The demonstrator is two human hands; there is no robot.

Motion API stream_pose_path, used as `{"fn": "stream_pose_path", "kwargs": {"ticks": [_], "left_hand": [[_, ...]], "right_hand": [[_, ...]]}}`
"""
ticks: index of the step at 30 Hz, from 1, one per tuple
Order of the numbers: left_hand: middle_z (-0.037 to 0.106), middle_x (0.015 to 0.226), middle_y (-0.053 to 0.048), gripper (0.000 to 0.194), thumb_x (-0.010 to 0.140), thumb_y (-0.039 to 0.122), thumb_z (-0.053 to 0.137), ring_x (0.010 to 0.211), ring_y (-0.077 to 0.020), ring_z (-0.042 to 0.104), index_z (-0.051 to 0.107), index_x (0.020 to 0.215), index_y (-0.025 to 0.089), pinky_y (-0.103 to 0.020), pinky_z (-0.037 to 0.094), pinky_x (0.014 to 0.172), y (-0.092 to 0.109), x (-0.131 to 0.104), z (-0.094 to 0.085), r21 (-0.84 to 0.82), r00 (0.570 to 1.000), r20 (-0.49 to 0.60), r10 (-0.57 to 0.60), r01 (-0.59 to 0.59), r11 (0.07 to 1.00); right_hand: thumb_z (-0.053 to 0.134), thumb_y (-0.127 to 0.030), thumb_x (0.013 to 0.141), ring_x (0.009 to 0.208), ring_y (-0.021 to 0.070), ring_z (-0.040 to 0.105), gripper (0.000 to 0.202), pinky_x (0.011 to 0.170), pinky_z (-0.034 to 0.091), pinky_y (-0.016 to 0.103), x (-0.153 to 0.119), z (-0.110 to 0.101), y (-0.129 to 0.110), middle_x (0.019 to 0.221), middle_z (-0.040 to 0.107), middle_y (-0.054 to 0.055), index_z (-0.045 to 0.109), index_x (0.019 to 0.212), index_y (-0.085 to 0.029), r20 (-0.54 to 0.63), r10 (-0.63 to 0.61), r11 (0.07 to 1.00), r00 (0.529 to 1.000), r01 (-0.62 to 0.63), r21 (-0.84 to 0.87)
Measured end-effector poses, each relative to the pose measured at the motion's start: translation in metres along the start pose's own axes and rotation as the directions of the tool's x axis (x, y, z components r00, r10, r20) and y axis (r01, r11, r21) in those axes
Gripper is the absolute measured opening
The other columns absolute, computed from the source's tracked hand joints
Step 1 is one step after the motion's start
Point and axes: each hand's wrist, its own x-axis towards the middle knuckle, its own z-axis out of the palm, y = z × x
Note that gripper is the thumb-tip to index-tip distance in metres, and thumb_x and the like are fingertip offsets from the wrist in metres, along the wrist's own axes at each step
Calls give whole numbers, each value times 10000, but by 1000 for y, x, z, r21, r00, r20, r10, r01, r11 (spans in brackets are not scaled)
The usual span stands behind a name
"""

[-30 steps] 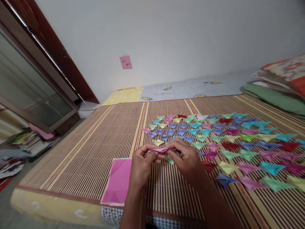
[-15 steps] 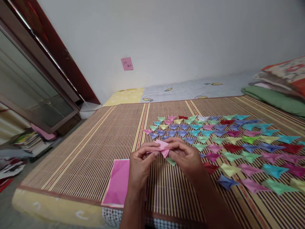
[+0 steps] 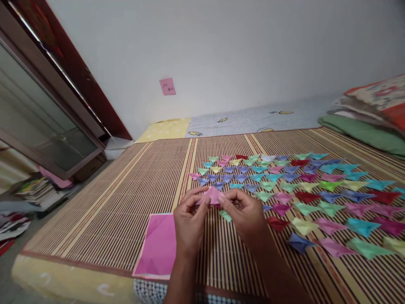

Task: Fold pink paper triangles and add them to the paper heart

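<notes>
A small folded piece of pink paper (image 3: pixel 212 194) is pinched between both hands above the striped mat. My left hand (image 3: pixel 191 217) grips its left side, thumb in front and fingers behind. The right edge sits between the thumb and fingers of my right hand (image 3: pixel 247 213). Just below the paper, a mint-green folded paper (image 3: pixel 225 215) lies on the mat between the hands. Beside my left wrist lies a stack of magenta paper sheets (image 3: pixel 155 245), partly covered by the forearm.
Rows of folded papers in several colours, such as a red one (image 3: pixel 277 223) and a blue one (image 3: pixel 300 242), spread over the mat (image 3: pixel 104 202) to the right. Folded bedding (image 3: pixel 363 131) is piled at the far right. A pink note (image 3: pixel 167 86) hangs on the wall.
The pink paper has turned in the hands, its downward point giving way to a peak at the top. The right thumb has moved up onto its edge. The view has shifted slightly.
</notes>
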Motion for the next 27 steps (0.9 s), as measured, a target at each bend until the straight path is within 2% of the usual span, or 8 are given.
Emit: {"fn": "stream_pose_path", "kwargs": {"ticks": [2, 3, 6, 9, 15, 27], "left_hand": [[708, 1279, -111, 130, 855, 265, 762, 1206, -264, 640, 779, 750, 190, -328, 518, 948, -1, 0, 1, -35, 998, -28, -53, 52, 998], [714, 1274, -110, 130, 847, 272, 770, 1193, -262, 648, 776, 750, 186, -327, 519, 946, -3, 0, 1, -71, 996, -29, -86, 84, 994], [782, 958, -68, 119, 806, 292, 811, 898, -204, 712, 784, 782, 178, -290, 543, 820, -9, 0, 0, -178, 982, -13, -187, 182, 967], [732, 724, -12, 148, 749, 296, 854, 680, -148, 653, 792, 783, 167, -242, 517, 675, -13, 1, -1, -216, 972, -32, -234, 222, 951], [717, 689, -13, 149, 712, 285, 865, 660, -139, 624, 791, 717, 156, -235, 508, 657, -8, 1, 2, -192, 975, -49, -216, 203, 960], [702, 663, -7, 215, 690, 331, 880, 647, -154, 642, 752, 694, 158, -243, 530, 617, -4, -6, 13, -168, 955, -200, -218, 186, 968]], "right_hand": [[695, -320, 884, 659, 169, 579, 206, 648, 456, 298, -1, 1, -1, 679, 649, 0, 661, 723, -197, 9, -24, 999, 1000, 24, -32], [688, -318, 887, 662, 171, 579, 208, 652, 453, 300, -1, 1, -1, 681, 649, 1, 655, 719, -198, 14, -30, 999, 999, 30, -43], [674, -306, 893, 687, 180, 591, 204, 675, 456, 311, -1, 2, 0, 705, 657, 8, 642, 721, -203, 24, -35, 998, 999, 36, -57], [673, -284, 886, 749, 193, 616, 209, 711, 466, 325, 0, 3, 1, 768, 667, 22, 609, 702, -208, 23, -74, 996, 997, 75, -42], [664, -274, 885, 727, 189, 607, 249, 699, 463, 329, -1, 6, 3, 743, 637, 13, 553, 670, -216, 1, -96, 994, 995, 96, -56], [644, -276, 907, 676, 176, 609, 249, 652, 479, 303, -6, 8, 0, 723, 658, 9, 546, 686, -218, -7, -106, 990, 994, 105, -97]]}}
